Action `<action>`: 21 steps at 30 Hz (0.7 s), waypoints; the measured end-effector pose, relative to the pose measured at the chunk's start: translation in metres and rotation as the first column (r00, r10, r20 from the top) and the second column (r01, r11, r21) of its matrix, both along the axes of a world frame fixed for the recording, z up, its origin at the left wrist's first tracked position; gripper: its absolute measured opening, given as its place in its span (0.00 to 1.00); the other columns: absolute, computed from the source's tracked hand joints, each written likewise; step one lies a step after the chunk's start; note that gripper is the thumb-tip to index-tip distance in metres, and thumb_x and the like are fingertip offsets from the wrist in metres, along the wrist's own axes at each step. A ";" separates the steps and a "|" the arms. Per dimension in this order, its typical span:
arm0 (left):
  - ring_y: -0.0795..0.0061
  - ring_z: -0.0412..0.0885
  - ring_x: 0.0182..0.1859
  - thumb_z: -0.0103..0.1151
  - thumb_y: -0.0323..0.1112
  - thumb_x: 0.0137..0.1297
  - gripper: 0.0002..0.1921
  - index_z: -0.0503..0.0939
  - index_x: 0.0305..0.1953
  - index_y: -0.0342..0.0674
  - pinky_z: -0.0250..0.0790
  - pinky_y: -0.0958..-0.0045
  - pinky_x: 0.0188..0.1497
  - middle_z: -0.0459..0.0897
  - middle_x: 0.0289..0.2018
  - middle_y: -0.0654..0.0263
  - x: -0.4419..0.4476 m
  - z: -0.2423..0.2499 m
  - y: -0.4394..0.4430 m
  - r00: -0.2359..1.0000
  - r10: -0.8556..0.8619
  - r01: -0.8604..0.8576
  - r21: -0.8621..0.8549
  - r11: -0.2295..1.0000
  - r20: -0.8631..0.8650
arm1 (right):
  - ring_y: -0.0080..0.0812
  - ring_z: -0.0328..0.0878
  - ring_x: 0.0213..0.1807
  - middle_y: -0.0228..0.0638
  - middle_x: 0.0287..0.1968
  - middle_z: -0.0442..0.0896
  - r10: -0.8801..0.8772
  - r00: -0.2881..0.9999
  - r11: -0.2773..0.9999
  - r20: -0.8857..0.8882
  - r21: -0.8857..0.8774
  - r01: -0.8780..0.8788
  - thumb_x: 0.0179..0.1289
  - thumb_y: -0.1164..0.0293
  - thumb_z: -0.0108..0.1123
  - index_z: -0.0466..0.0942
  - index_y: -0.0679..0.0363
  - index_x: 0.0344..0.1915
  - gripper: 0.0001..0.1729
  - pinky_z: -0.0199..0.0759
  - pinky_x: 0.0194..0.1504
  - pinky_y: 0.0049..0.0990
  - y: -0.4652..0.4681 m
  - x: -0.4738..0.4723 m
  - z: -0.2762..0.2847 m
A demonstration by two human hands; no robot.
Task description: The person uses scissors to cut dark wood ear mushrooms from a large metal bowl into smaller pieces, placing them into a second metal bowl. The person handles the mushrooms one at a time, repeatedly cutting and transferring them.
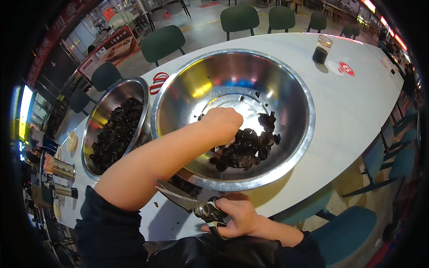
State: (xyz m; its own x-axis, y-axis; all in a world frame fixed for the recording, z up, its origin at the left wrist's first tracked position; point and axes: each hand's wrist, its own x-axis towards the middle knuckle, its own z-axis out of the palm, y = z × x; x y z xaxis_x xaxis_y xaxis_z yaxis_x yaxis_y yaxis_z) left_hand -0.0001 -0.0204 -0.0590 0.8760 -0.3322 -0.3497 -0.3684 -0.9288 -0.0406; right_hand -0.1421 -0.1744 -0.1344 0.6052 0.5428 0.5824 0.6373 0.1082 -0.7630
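Note:
Inside the large stainless steel bowl (234,58), my left hand (223,124) is curled with its knuckles up, beside a dark heap of wood ear mushrooms (249,150). The undersides of its fingers are hidden, so what they hold is unclear. My right hand (243,216) grips the black and white handles of kitchen scissors (201,209) in front of the bowl. Their blades are spread and point left, just below my left forearm. A second steel bowl (144,97), on the left, is filled with more dark wood ear pieces (117,134).
Red-handled scissors (159,82) lie behind the bowls on the white table (352,100). A glass jar of dark liquid (320,50) stands at the back right, near a red round sticker (347,69). Metal canisters (63,171) stand at left; green chairs (239,20) surround the table.

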 end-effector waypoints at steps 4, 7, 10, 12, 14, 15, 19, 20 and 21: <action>0.55 0.84 0.39 0.64 0.30 0.53 0.07 0.85 0.36 0.41 0.76 0.58 0.42 0.85 0.33 0.56 0.000 -0.006 0.006 1.000 0.023 -0.020 -0.139 0.990 0.013 | 0.41 0.77 0.21 0.37 0.21 0.79 -0.019 1.000 1.000 0.004 0.024 0.019 0.46 0.54 0.78 0.78 0.60 0.31 0.23 0.72 0.27 0.31 0.002 0.000 0.000; 0.60 0.84 0.38 0.60 0.27 0.56 0.09 0.84 0.39 0.39 0.75 0.62 0.41 0.84 0.30 0.59 -0.008 0.004 0.020 0.998 0.067 -0.070 -0.279 0.958 -0.020 | 0.40 0.69 0.23 0.38 0.21 0.72 0.004 0.999 1.000 -0.042 -0.002 -0.004 0.42 0.59 0.80 0.78 0.63 0.28 0.23 0.64 0.26 0.30 0.001 -0.004 -0.002; 0.68 0.85 0.36 0.55 0.23 0.59 0.11 0.84 0.41 0.35 0.76 0.67 0.40 0.82 0.30 0.61 -0.020 0.025 0.040 0.941 0.214 -0.321 -0.494 0.808 -0.262 | 0.38 0.70 0.24 0.37 0.22 0.74 -0.003 0.998 1.000 -0.057 -0.020 0.001 0.42 0.60 0.80 0.81 0.63 0.30 0.23 0.65 0.26 0.29 0.000 -0.006 -0.003; 0.76 0.83 0.38 0.50 0.21 0.63 0.11 0.83 0.43 0.31 0.75 0.73 0.43 0.80 0.37 0.64 -0.033 0.039 0.056 0.880 0.258 -0.459 -0.580 0.673 -0.398 | 0.37 0.71 0.24 0.37 0.23 0.75 -0.015 0.998 1.000 -0.053 -0.018 0.015 0.42 0.60 0.80 0.81 0.63 0.31 0.23 0.65 0.27 0.29 0.001 -0.005 -0.002; 0.77 0.82 0.38 0.51 0.21 0.60 0.12 0.84 0.42 0.31 0.74 0.74 0.42 0.81 0.34 0.63 -0.056 0.050 0.073 0.901 0.271 -0.433 -0.728 0.531 -0.338 | 0.36 0.72 0.25 0.37 0.24 0.76 -0.027 0.999 0.999 -0.031 -0.034 0.026 0.42 0.60 0.80 0.81 0.64 0.32 0.23 0.66 0.28 0.29 0.002 -0.005 0.000; 0.78 0.81 0.37 0.52 0.21 0.58 0.12 0.85 0.41 0.32 0.73 0.74 0.42 0.82 0.32 0.62 -0.070 0.054 0.081 0.910 0.282 -0.406 -0.793 0.454 -0.304 | 0.35 0.72 0.26 0.37 0.25 0.76 -0.041 0.999 0.999 -0.025 -0.026 0.040 0.42 0.61 0.80 0.81 0.64 0.32 0.23 0.66 0.29 0.29 0.003 -0.004 0.001; 0.80 0.77 0.47 0.58 0.18 0.59 0.12 0.83 0.44 0.34 0.71 0.77 0.48 0.81 0.46 0.67 -0.136 0.059 0.106 0.921 0.321 -0.243 -0.969 0.037 -0.219 | 0.39 0.72 0.25 0.37 0.23 0.76 -0.034 0.984 0.984 -0.175 -0.180 0.002 0.43 0.58 0.80 0.80 0.60 0.27 0.21 0.69 0.30 0.32 0.002 -0.010 0.004; 0.81 0.77 0.47 0.60 0.17 0.58 0.14 0.81 0.45 0.35 0.72 0.78 0.49 0.81 0.46 0.67 -0.152 0.053 0.108 0.897 0.343 -0.257 -0.960 -0.109 -0.279 | 0.39 0.72 0.25 0.38 0.22 0.76 -0.062 0.995 0.985 -0.079 -0.169 0.048 0.43 0.58 0.80 0.81 0.61 0.28 0.20 0.69 0.30 0.32 0.003 -0.009 0.003; 0.82 0.77 0.46 0.61 0.16 0.56 0.16 0.80 0.47 0.37 0.72 0.78 0.49 0.81 0.46 0.67 -0.166 0.047 0.109 0.871 0.358 -0.256 -0.932 -0.255 -0.337 | 0.32 0.70 0.21 0.35 0.21 0.75 -0.067 0.995 0.987 -0.071 -0.153 0.056 0.43 0.61 0.80 0.81 0.63 0.30 0.21 0.64 0.26 0.29 0.004 -0.009 0.002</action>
